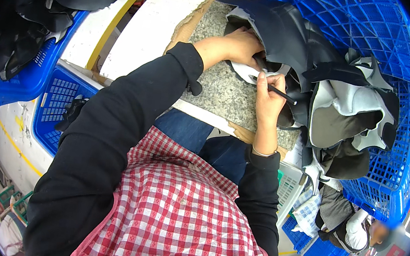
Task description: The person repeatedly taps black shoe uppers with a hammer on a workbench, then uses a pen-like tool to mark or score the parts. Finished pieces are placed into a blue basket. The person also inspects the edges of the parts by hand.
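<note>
A black pen-like tool (284, 95) sits just right of upper centre, its long axis slanting from upper left to lower right; the upper-left end points toward the dark leather piece (283, 28), though whether it touches I cannot tell. The right hand (270, 99) is pinched around the tool near that end — likely for fine control. The left hand (243, 46) reaches into the piece's opening, probably to steady it; its fingertips are hidden, so I cannot tell their grip. The piece stretches rightward, its opening facing lower left. Beneath lies a speckled slab (228, 98) — presumably a firm backing — with a blue basket (408, 117) beyond, at right.
</note>
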### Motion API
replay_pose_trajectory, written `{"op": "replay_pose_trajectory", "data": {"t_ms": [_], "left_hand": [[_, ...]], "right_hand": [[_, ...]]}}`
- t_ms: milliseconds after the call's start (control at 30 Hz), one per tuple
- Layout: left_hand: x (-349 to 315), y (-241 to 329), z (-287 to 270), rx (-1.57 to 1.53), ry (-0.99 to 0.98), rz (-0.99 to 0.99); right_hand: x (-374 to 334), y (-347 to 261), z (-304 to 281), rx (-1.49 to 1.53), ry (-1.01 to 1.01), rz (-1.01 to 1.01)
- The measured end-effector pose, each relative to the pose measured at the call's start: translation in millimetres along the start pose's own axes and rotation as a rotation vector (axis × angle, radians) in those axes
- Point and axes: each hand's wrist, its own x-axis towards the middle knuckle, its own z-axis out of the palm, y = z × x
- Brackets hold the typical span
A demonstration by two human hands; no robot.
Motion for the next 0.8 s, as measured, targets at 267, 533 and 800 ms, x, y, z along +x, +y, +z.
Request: {"op": "replay_pose_trajectory", "data": {"t_ms": [267,533,800], "left_hand": [[-4,3,1,-0.005,0.033,-0.001],[-1,-1,8,-0.073,0.078,0.076],[-81,-45,-99,-0.309,0.366,0.338]], "right_hand": [[2,-2,1,-0.064,-0.031,0.036],[-3,5,-1,-0.015,-0.033,0.052],[-24,-10,-29,0.422,-0.216,0.12]]}}
